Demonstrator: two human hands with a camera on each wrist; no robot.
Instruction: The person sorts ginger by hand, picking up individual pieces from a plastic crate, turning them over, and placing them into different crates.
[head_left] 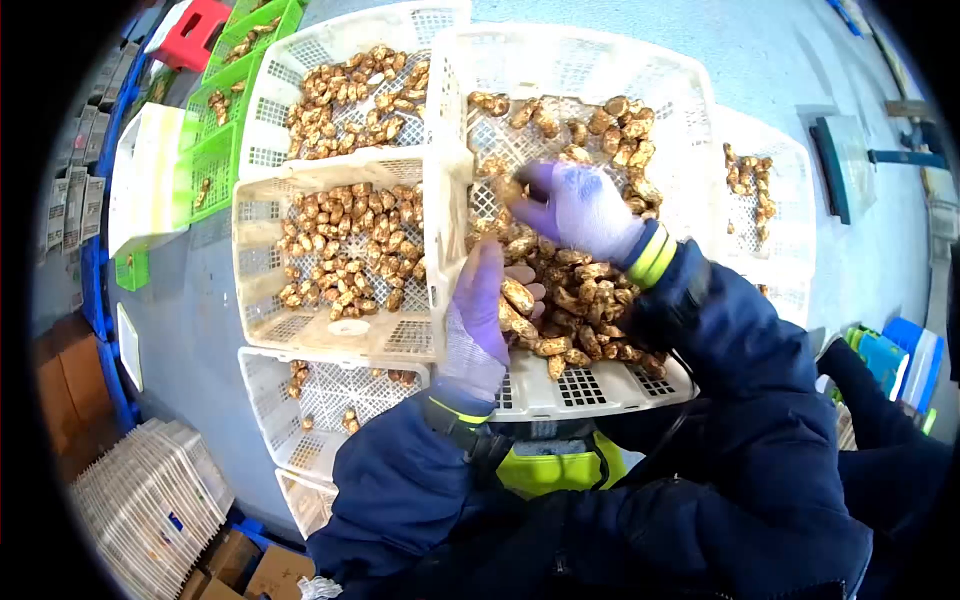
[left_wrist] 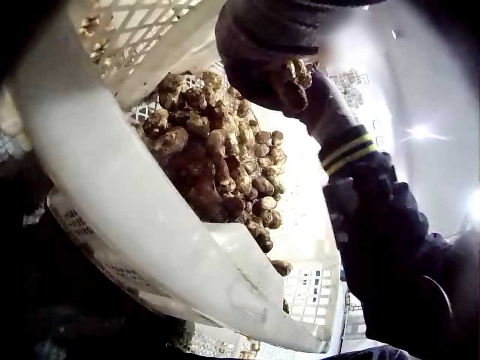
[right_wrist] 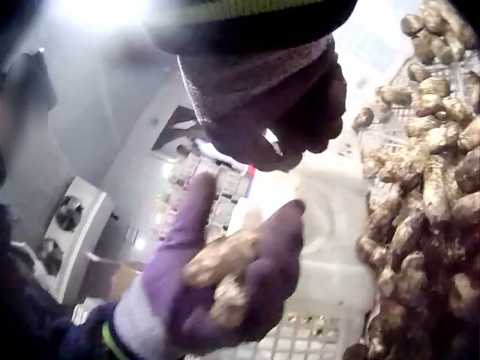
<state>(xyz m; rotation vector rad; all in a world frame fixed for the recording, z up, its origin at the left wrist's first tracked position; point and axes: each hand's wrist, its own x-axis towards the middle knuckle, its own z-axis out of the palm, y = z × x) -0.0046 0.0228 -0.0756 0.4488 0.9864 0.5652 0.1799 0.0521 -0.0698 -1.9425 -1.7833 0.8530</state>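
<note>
My left hand (head_left: 482, 325), in a purple-and-white glove, is palm up over the near part of a large white crate (head_left: 560, 50). Its curled fingers hold a couple of brown, knobbly mushrooms (right_wrist: 223, 257), which show pale patches. Farther in over the same crate is my gloved right hand (head_left: 590, 205), with thumb and fingers bent toward each other around a blurred brown mushroom (head_left: 512, 190). Beneath both hands, loose mushrooms (head_left: 585, 300) lie heaped at the crate's near side. Others are spread more thinly toward its far end.
To the left stand white crates of mushrooms, one close by (head_left: 335, 345) and another behind it. Green crates (head_left: 212, 160) and a red stool (head_left: 190, 35) are farther left. Another white crate (head_left: 785, 210) sits at the right. Stacked white crates (head_left: 150, 500) stand at the lower left.
</note>
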